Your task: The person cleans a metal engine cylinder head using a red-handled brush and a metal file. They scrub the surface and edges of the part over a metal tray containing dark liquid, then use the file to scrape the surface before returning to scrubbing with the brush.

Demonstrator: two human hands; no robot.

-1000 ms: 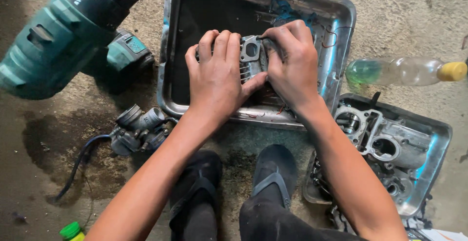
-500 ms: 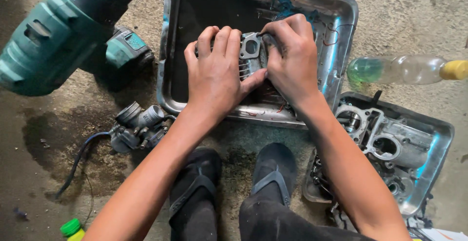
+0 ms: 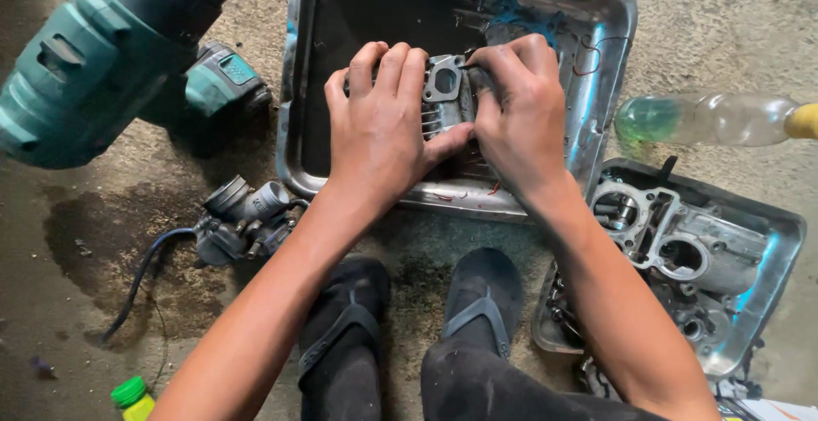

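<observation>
- From the head camera we see our left hand point(image 3: 383, 135) closed over a finned grey engine part point(image 3: 447, 97), fingers curled across its top and thumb pressed on its near side.
- Our right hand point(image 3: 520, 118) grips the same part from the other side, fingers bent tight around its edge.
- The part sits inside a large metal tray point(image 3: 596, 63), low over the tray's dark bottom.
- Left of the tray lies a teal power drill point(image 3: 94, 63), and a carburettor point(image 3: 243, 216) with a hose sits near the tray's front left corner.
- Right of the tray lies a plastic bottle point(image 3: 707, 118); below it a smaller tray point(image 3: 780, 255) holds a cylinder head point(image 3: 673, 238).
- Our sandalled feet point(image 3: 409, 319) rest just in front of the large tray.
</observation>
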